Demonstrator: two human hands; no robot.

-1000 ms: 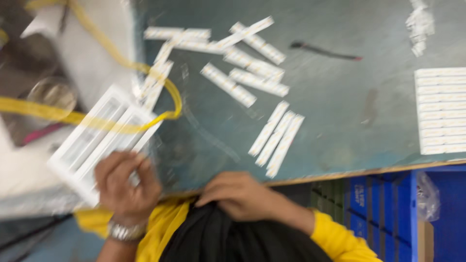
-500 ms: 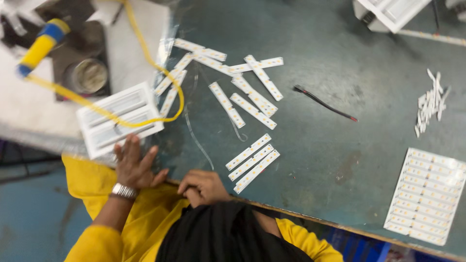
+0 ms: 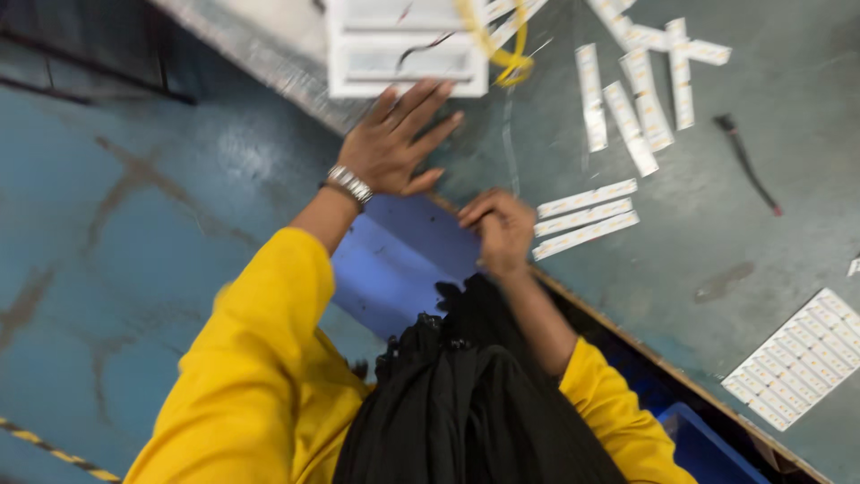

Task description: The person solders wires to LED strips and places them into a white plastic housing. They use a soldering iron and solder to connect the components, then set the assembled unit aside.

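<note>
Left hand (image 3: pixel 394 143) spread flat, fingers splayed, at the bench (image 3: pixel 717 224) edge, wristwatch on, yellow sleeve bent at the elbow. Right hand (image 3: pixel 502 229) curled loosely at the same edge, just beside the left; grip state unclear.

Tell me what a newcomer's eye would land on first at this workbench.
First the bright yellow sleeves filling the lower frame, with the left hand spread flat at the table's edge just below a white slotted frame. The right hand, curled, sits at the edge of the grey-green table, beside three white strips laid side by side. More strips lie scattered above, and a panel of joined strips rests at lower right.
</note>
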